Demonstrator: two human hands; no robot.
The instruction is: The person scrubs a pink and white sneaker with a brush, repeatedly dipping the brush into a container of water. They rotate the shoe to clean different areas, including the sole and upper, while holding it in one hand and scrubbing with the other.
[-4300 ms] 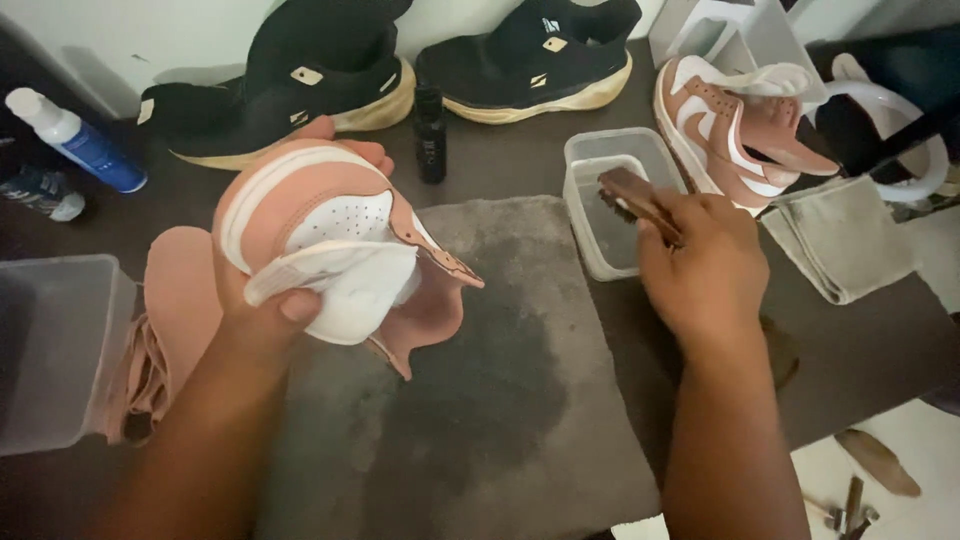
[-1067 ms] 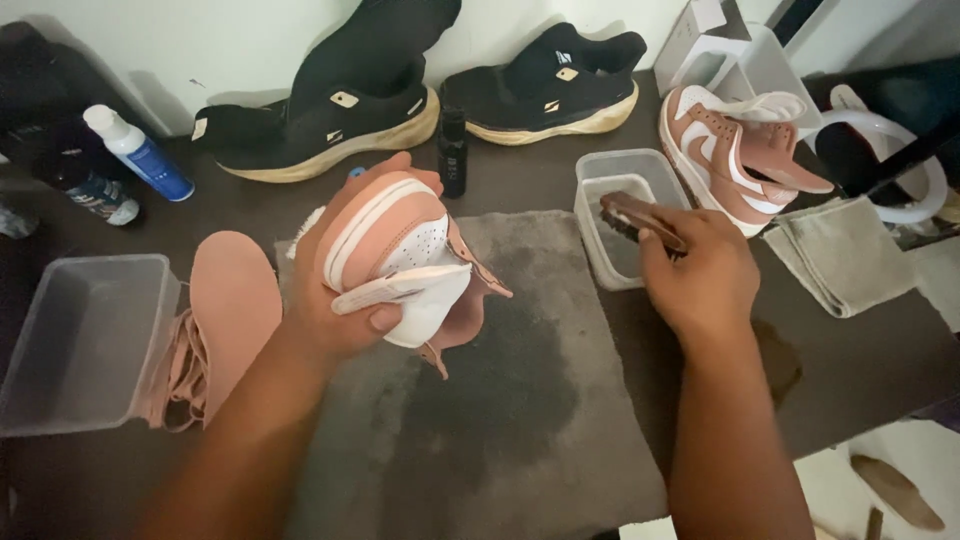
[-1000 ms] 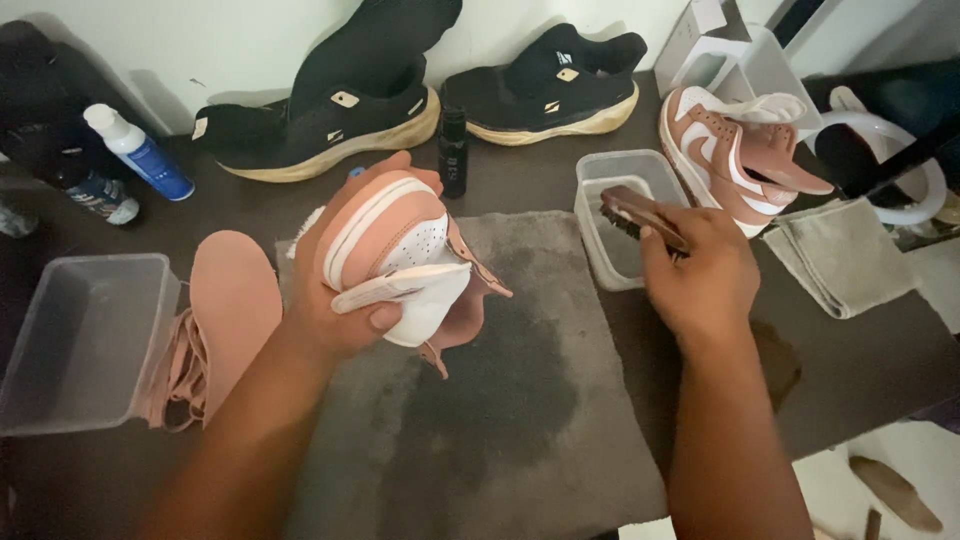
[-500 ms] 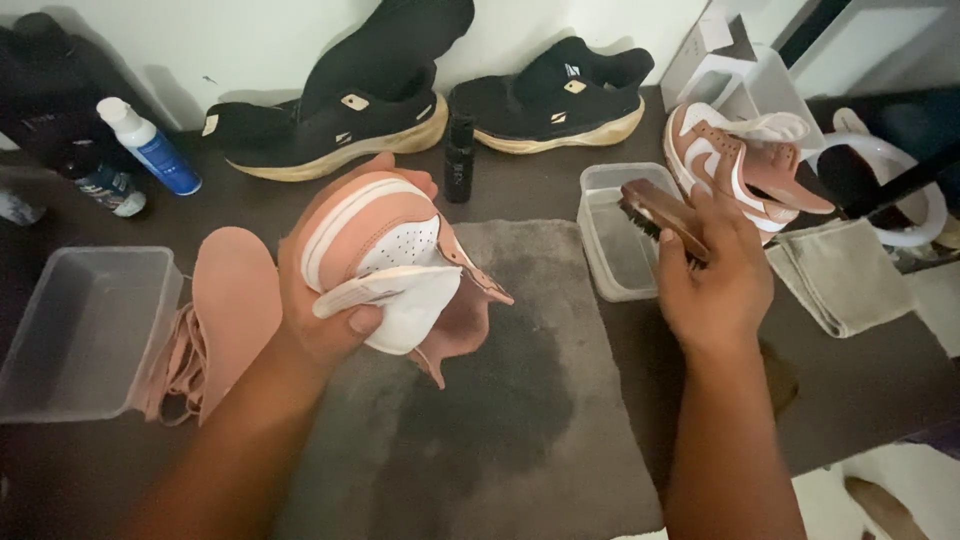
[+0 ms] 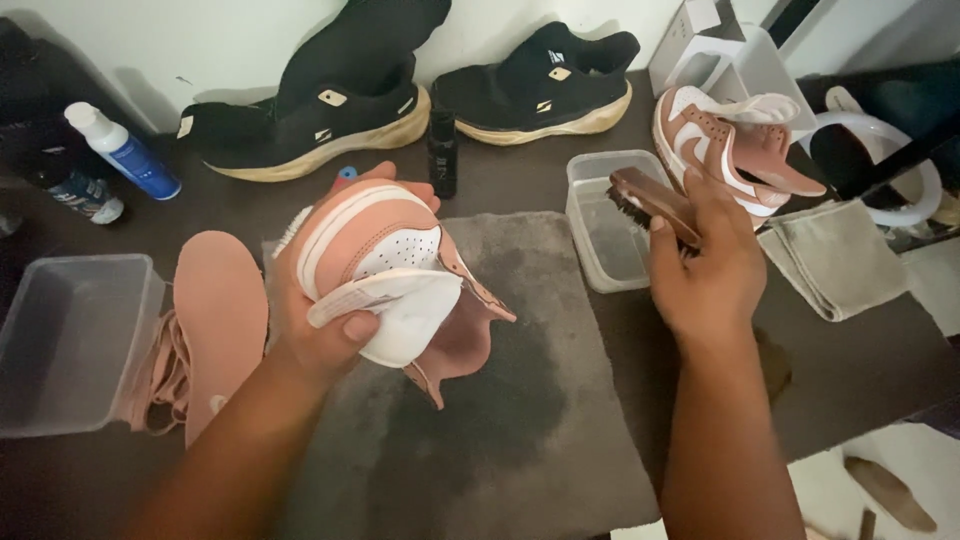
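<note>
My left hand [image 5: 320,325] grips a pink and white sneaker [image 5: 385,265] by its toe, held above a grey mat [image 5: 500,400] with its tongue hanging open. My right hand [image 5: 705,270] holds a brown wooden brush [image 5: 645,200], bristles down, just over the near right edge of a small clear tub [image 5: 600,215]. The matching pink sneaker [image 5: 725,145] lies on the dark table to the right of the tub.
Two black sneakers [image 5: 330,100] stand along the wall, with a small dark bottle [image 5: 441,155] between them. Pink insoles and laces [image 5: 205,325] lie beside an empty clear tub [image 5: 65,340] at left. A blue bottle [image 5: 120,150] and folded grey cloth [image 5: 835,260] flank the mat.
My right hand lifted the brush up out of the small tub and now holds it at the tub's edge. My left hand kept the sneaker nearly still.
</note>
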